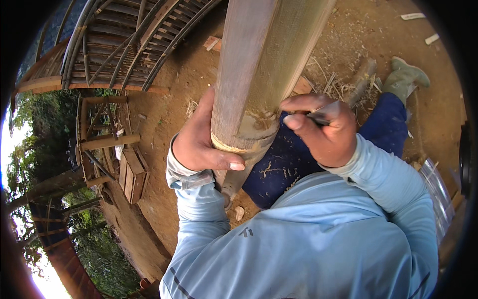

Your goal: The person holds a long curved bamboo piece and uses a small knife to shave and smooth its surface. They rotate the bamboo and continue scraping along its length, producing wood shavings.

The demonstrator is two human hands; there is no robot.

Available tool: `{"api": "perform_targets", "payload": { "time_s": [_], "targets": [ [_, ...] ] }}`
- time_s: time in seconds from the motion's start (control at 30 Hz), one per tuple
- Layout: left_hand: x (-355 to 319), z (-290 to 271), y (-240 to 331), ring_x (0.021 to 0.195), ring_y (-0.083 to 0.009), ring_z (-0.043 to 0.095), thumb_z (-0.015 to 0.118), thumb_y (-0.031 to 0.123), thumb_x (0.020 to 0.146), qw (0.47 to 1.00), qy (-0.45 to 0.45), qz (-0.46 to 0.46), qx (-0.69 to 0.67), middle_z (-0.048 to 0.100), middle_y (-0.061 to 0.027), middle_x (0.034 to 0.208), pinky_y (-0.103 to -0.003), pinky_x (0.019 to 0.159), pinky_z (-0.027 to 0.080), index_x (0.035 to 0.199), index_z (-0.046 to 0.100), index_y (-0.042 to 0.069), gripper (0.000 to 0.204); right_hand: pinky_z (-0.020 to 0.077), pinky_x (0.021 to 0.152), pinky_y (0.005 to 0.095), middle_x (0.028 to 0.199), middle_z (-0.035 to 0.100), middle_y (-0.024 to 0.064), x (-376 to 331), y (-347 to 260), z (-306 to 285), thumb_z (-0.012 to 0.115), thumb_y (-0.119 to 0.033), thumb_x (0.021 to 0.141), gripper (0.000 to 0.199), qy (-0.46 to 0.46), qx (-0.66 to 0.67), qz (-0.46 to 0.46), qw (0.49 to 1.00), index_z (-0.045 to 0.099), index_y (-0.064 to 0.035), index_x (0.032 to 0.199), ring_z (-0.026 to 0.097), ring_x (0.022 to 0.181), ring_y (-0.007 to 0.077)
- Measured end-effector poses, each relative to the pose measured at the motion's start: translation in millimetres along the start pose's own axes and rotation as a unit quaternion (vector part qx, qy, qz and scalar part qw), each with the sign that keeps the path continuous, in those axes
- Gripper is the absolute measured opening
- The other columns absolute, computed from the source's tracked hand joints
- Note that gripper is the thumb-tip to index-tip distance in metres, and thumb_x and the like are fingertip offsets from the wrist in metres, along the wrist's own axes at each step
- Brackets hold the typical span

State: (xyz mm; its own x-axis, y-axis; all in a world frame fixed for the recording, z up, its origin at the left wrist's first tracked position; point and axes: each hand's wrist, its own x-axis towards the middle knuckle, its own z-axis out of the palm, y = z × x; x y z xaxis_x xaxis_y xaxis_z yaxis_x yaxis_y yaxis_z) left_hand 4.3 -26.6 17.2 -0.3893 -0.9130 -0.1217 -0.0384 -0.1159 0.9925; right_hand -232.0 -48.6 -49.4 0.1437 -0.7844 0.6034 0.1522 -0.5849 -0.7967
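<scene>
A thick bamboo pole [254, 65] runs from the top of the view down toward my lap, its surface pale brown with a greenish scraped strip. My left hand [196, 142] is wrapped round the pole's left side near a node, the thumb lying across the front. Close to the pole's right side, my right hand [328, 134] is closed on a small metal blade [326, 113]. Its handle is hidden in the palm, and the cutting edge is not clear. The right fingertips are at the pole's edge, just above the node; whether they touch it I cannot tell.
Bamboo shavings [331, 82] lie on the earth floor beside a short cut length [362, 82]. My booted foot [406, 77] stretches out at the far right. A clear plastic sheet [438, 199] lies at right. Leftward stand a wooden crate [133, 174] and a slatted bamboo structure [119, 45].
</scene>
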Motion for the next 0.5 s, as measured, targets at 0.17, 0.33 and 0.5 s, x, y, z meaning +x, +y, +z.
{"api": "perform_targets", "payload": {
  "time_s": [0.17,0.33,0.5],
  "targets": [
    [-3,7,-3,0.134,-0.0247,0.04,0.097,0.024,0.053,1.0,0.008,0.027,-0.011,0.043,-0.0157,0.144,-0.039,0.112,0.027,0.15,0.022,-0.006,0.126,0.0412,0.064,0.0243,0.081,0.05,0.0049,-21,-16,-51,0.054,-0.013,0.1,0.026,-0.103,0.034,0.18,0.978,0.044,0.0028,0.118,0.046,0.067,0.0092],
    [-4,24,1,0.134,-0.0272,0.042,0.097,0.027,0.055,0.994,0.025,0.073,0.078,0.043,-0.0196,0.143,-0.04,0.111,0.031,0.15,0.019,-0.009,0.128,0.0476,0.073,0.0355,0.094,0.056,0.0164,-26,-53,-77,0.052,-0.012,0.1,0.023,-0.281,-0.093,0.173,0.939,0.046,0.0037,0.116,0.058,0.076,0.026],
    [-9,34,-2,0.129,-0.0331,0.049,0.099,0.018,0.052,0.986,0.038,0.114,0.12,0.045,-0.0242,0.14,-0.045,0.108,0.038,0.148,0.017,-0.009,0.129,0.0497,0.071,0.0363,0.097,0.061,0.0178,-9,-62,-73,0.061,-0.012,0.094,0.026,-0.293,-0.099,0.185,0.933,0.053,0.0022,0.115,0.064,0.08,0.0293]
  ]
}}
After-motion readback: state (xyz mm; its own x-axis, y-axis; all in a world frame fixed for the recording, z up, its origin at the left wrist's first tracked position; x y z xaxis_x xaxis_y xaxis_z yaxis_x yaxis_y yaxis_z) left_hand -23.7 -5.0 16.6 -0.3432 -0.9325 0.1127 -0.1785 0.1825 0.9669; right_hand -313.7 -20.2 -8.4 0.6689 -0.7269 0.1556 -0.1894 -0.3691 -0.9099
